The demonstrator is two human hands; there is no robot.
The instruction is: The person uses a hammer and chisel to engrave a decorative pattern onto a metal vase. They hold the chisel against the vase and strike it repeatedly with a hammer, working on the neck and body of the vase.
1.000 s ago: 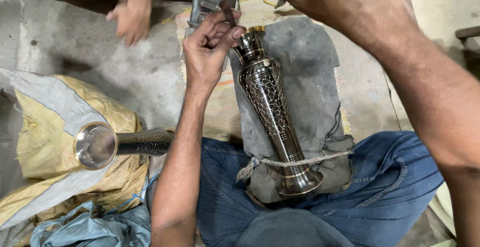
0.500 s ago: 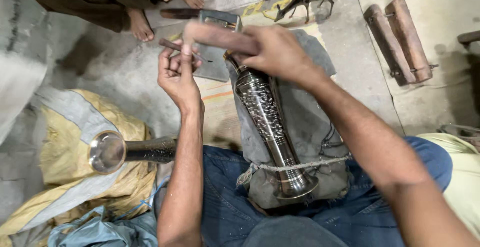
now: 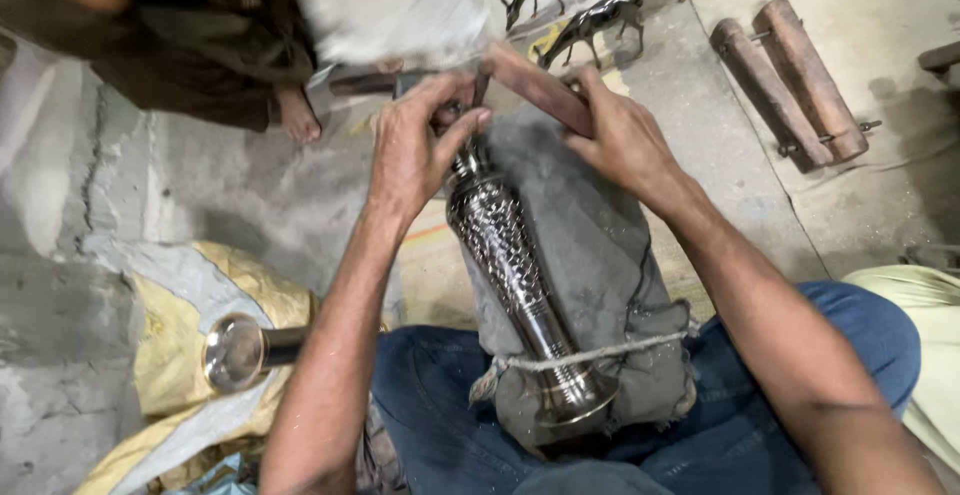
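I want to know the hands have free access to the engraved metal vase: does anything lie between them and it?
Nothing visible does. The left hand is already at the neck of the vase, fingers pinched there, and the right hand holds a wooden-handled tool beside it. The grey cloth lies under the vase, and the string crosses only near its base.

Both bare forearms reach forward and converge, the left hand (image 3: pixel 415 150) curled with thumb and fingertips pinched together at its far end, knuckles up, while the right hand (image 3: pixel 615 135) lies beside it, back upward, fingers closed and stretched toward the left hand's fingertips.
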